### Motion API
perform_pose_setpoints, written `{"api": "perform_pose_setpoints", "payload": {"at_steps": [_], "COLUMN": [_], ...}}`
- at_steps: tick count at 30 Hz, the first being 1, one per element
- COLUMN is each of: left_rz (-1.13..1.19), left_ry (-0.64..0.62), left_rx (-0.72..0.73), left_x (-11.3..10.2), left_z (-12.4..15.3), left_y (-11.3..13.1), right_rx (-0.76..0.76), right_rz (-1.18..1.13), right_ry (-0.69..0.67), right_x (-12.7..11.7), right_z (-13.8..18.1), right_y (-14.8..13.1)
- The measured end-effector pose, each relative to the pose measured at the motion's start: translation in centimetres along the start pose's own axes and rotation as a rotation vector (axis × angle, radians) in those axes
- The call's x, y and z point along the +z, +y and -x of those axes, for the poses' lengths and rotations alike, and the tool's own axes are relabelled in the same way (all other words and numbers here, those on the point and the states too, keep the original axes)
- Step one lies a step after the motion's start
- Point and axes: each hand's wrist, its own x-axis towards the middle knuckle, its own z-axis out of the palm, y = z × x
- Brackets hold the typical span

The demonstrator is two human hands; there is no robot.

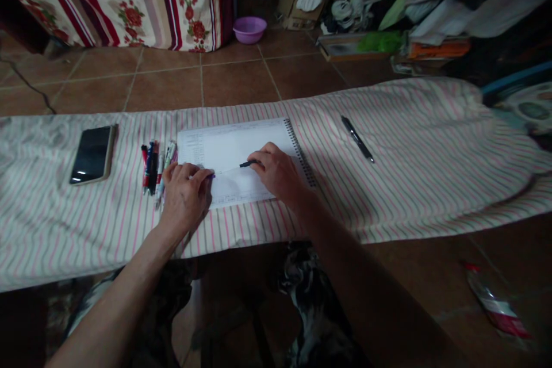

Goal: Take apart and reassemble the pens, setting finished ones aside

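My left hand (pixel 184 188) is closed at the left edge of a spiral-bound notebook (pixel 233 146), pinching a small purple piece (pixel 211 176) between thumb and finger. Over the white page, my right hand (pixel 278 171) is shut on a slim black pen part (pixel 249 163) whose end points left. A thin, pale line runs between the two pieces; I cannot tell whether it joins them. Several pens (pixel 150 167) lie side by side just left of the notebook, partly hidden by my left hand. Another black pen (pixel 357 139) rests on the striped cloth to the right.
A phone (pixel 92 154) lies far left on the striped cloth (pixel 414 172). Beyond, on the tiled floor, stand a purple basin (pixel 249 30) and a cardboard box (pixel 297 11) among piled clothes. A plastic bottle (pixel 495 302) lies on the floor at lower right.
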Motion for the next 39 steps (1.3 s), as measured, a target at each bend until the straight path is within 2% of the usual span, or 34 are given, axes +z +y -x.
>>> {"api": "perform_pose_setpoints", "payload": {"at_steps": [39], "left_rz": [0.003], "left_ry": [-0.012], "left_rx": [0.009], "left_x": [0.04], "left_z": [-0.06], "left_y": [-0.23], "right_rx": [-0.013], "right_rz": [0.029], "right_ry": [-0.014], "right_x": [0.03], "right_z": [0.25], "right_y": [-0.52]}}
